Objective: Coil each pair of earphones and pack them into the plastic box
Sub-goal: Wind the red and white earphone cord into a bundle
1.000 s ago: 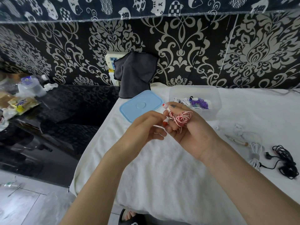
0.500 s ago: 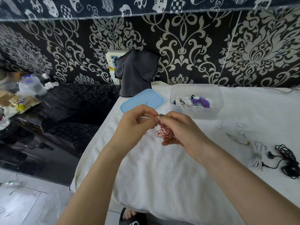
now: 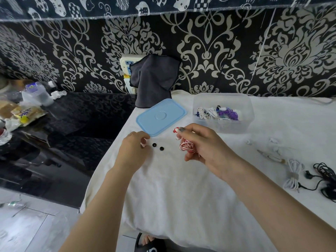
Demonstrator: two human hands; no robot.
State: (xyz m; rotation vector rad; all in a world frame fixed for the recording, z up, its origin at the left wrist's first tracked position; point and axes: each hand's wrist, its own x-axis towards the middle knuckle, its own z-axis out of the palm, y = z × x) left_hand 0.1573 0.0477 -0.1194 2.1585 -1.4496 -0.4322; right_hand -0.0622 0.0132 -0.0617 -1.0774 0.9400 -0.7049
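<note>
White cloth [image 3: 172, 188] covers the table. Nearest on it, two small black ear tips [image 3: 157, 146] are seen lying on the cloth, just in front of the blue lid [image 3: 161, 116]; none lay there half a second ago. One left hand [image 3: 131, 150] is held just left of the tips, fingers loosely curled with nothing gripped, having drawn away from the right hand [image 3: 203, 148]. One red-and-white coiled earphone [image 3: 187, 145] is gripped in the curled right fingers, right of the lid, no longer pinched by both hands. Well to the right of the lid, one white coiled earphone [image 3: 292, 176] and one black tangled earphone [image 3: 325, 177] are laid. Just right of the lid, one clear plastic box [image 3: 222, 111] is stood, holding white and purple coils. Behind the lid, one dark cloth [image 3: 154, 82] is hung.
</note>
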